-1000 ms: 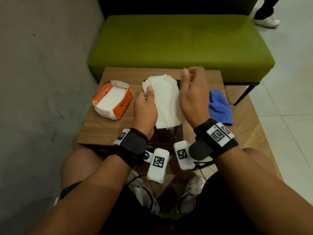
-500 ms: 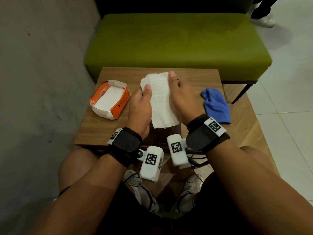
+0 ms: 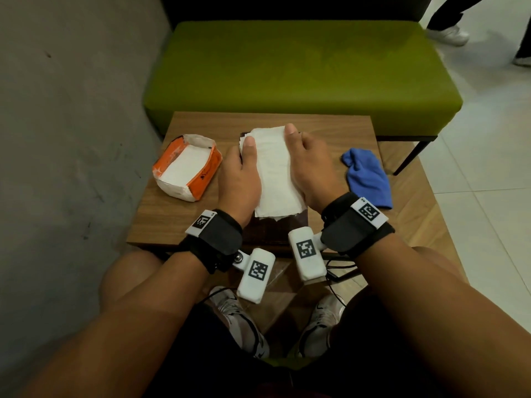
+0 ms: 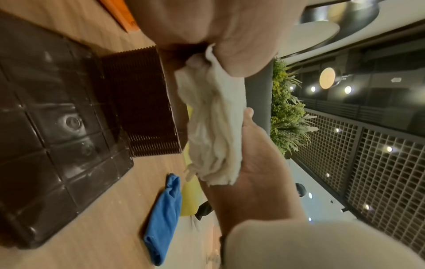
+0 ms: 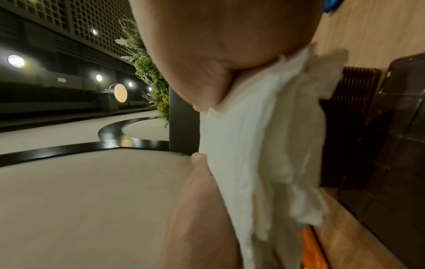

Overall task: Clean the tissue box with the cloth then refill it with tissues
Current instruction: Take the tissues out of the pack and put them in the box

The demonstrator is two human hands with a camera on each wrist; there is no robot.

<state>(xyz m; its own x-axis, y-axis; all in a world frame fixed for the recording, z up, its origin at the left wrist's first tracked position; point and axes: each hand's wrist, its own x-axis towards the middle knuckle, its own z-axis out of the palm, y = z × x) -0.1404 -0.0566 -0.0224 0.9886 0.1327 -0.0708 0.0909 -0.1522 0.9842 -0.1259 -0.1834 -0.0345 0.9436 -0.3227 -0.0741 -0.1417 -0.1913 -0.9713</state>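
A stack of white tissues (image 3: 275, 173) is held over the table between both hands. My left hand (image 3: 238, 179) grips its left edge, thumb on top. My right hand (image 3: 313, 170) grips the right edge the same way, and the fingers of both are hidden under the stack. In the left wrist view the tissues (image 4: 214, 127) hang loose and layered. The dark brown tissue box (image 3: 275, 228) sits below the stack, mostly hidden; its ribbed wall (image 4: 142, 102) and a flat gridded panel (image 4: 57, 127) show beneath. The blue cloth (image 3: 367, 176) lies on the table's right side.
An opened orange and white tissue pack (image 3: 186, 168) lies at the left of the small wooden table (image 3: 161, 219). A green bench (image 3: 301, 73) stands right behind the table. A grey wall runs along the left. Another person's shoes (image 3: 448, 33) are at the far right.
My right hand came down from above the stack and took hold of its right edge. The tissues are now squared up between both hands, slightly nearer the table.
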